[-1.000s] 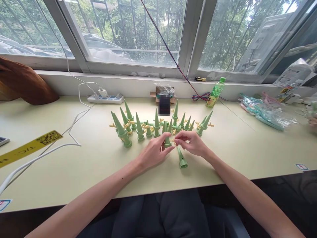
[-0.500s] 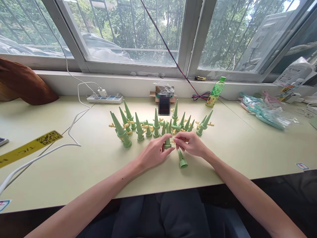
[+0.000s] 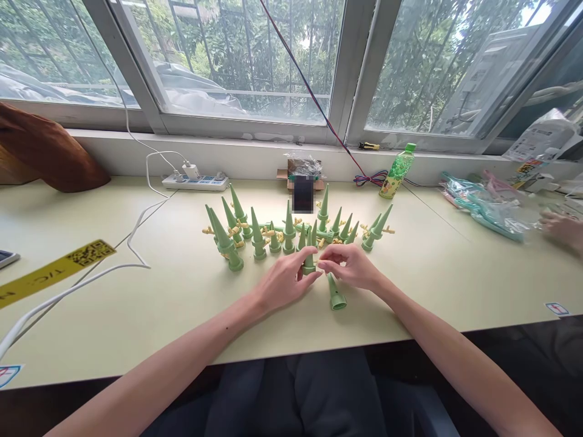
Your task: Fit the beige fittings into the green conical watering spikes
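Note:
My left hand (image 3: pixel 288 274) is closed around a green plant watering spike (image 3: pixel 310 262), which stands point up on the table. On the spike's right side my right hand (image 3: pixel 350 265) pinches a small yellow valve, mostly hidden by the fingertips. Just below that hand lies another green spike (image 3: pixel 337 298), its hollow wide end toward me. Several more green spikes (image 3: pixel 259 238) stand in a loose group behind and left of my hands, many with yellow valves (image 3: pixel 208 230) sticking out sideways.
A power strip (image 3: pixel 195 182), a small open cardboard box (image 3: pixel 282 179) and a green drink bottle (image 3: pixel 397 173) line the back of the table. Plastic bags (image 3: pixel 487 206) lie at the right, with another person's hand (image 3: pixel 562 229) near them. A white cable (image 3: pixel 132 233) crosses the left side.
My right hand has shifted slightly left, closer to the spike in my left hand. Another person's hand has come into view at the right edge.

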`<state>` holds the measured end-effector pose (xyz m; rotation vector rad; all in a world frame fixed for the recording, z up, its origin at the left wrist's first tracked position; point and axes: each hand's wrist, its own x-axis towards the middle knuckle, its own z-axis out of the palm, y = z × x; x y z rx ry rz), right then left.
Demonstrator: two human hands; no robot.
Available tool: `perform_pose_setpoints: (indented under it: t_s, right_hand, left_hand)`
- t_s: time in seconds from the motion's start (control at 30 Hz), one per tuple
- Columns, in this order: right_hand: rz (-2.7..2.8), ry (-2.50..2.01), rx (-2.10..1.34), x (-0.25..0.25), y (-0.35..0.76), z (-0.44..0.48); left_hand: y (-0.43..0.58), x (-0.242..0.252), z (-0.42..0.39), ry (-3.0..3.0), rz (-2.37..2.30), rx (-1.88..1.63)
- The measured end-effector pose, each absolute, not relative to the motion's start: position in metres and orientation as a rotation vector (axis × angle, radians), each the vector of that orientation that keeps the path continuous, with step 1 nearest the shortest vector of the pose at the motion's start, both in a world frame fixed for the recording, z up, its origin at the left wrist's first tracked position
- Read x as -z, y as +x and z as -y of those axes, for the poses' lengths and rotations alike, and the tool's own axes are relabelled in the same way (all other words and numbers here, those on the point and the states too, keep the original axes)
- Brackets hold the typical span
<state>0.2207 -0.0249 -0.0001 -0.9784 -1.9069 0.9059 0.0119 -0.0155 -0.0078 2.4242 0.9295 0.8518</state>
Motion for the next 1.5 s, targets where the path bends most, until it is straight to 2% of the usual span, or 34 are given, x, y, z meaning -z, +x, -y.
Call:
perform_pose_setpoints:
  t_s: [1.03, 1.5]
  right_hand:
    - [2.021, -1.026, -0.784, -0.0021, 0.2198, 0.0252]
    - [1.903, -1.013, -0.759, 0.0001, 0.2169, 0.0253]
  left_hand:
    - [0.0106, 0.0103, 0.0177, 2.461, -0.873, -0.882]
    - [0.0135, 0.0067, 0.0175, 2.471, -0.999, -0.881]
